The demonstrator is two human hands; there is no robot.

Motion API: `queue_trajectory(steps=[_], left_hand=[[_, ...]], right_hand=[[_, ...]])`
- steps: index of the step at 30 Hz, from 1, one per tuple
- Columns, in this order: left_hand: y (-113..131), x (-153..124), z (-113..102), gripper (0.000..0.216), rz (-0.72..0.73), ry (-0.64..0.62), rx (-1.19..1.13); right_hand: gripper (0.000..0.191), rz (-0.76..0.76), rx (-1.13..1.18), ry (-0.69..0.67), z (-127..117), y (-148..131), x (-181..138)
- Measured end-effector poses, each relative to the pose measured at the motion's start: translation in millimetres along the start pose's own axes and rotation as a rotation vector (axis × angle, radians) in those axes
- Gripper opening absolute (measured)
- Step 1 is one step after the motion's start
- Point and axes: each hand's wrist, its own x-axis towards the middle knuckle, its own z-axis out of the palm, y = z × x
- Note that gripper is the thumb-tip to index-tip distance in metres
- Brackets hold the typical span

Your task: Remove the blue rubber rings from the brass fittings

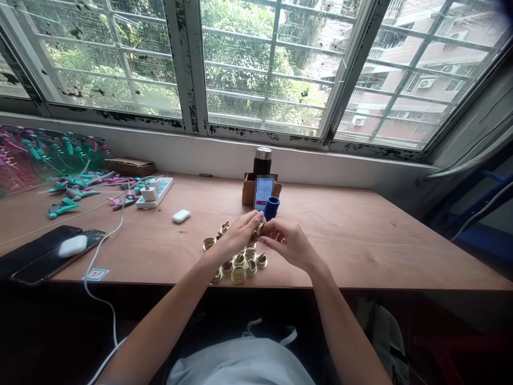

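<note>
Pinching a small brass fitting [260, 229] between my left hand [237, 236] and right hand [287, 243], fingers clamped on it, I hold it above the wooden surface [360, 256]. More brass fittings [239, 264] lie clustered at six o'clock from my hands; a blue ribbed cylinder [271, 208] stands at twelve o'clock, just beside a phone [263, 193].

Brass fittings [239, 274] before cardboard box [248, 195]

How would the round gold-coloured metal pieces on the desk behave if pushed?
The round gold-coloured metal pieces look stiff, likely not fragile. Their curved sides suggest they may slide, and any on edge could roll or tip.
</note>
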Motion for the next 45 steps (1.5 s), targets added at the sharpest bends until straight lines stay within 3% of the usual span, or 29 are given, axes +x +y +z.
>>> queue_trajectory(steps=[9, 16, 25, 30, 39, 45], left_hand=[[14, -6, 5, 0.040, 0.005, 0.017, 0.037], [3, -2, 1, 0.041, 0.068, 0.025, 0.039], [9, -3, 2, 0.037, 0.089, 0.009, 0.002], [8, -3, 2, 0.036, 0.104, 0.010, 0.027], [9, -5, 5, 0.035, 0.173, 0.093, 0.191], [18, -13, 15, 0.032, 0.305, 0.224, 0.287]], right_hand=[[0.020, -0.011, 0.031, 0.006, 5, -3, 1], [0.017, 0.001, 0.099, 0.007, 11, -7, 2], [0.023, 0.065, 0.486, -0.010, 15, 0, 5], [0.026, 0.112, 0.536, 0.014, 14, 0, 5], [0.043, 0.221, 0.523, 0.048, 18, -6, 10], [0.038, 0.221, 0.641, 0.077, 25, -19, 8]])
